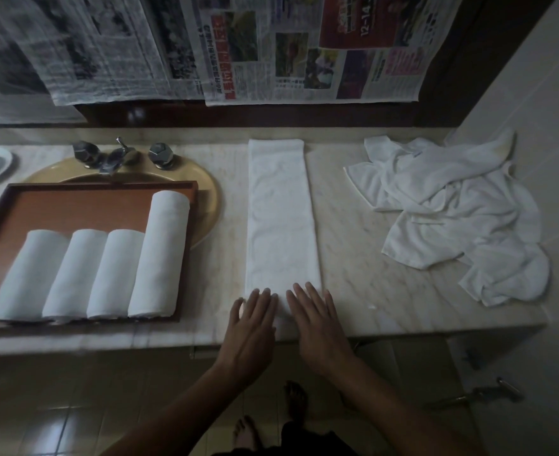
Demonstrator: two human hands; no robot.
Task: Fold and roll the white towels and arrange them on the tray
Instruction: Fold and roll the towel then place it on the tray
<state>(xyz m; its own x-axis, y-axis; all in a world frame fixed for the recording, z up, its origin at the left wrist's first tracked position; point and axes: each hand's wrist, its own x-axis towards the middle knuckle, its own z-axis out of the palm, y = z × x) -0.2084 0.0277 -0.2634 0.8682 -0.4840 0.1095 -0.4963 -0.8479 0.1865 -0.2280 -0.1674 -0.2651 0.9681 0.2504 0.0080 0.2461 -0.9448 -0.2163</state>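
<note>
Left hand and right hand, side by side with palms down and fingers straight, press on the near end of a long folded towel strip; neither hand grips anything. The strip lies flat on the marble bench, running away from the person. No roll is visible at its near end, so the step in hand is judged to be the start of rolling. To its left, a brown tray set partly over the sink basin carries four rolled towels in a row, the rightmost being the longest. At the right end of the bench lies a crumpled pile of white towels, not yet folded; their number cannot be told. Perhaps half the work appears done.
</note>
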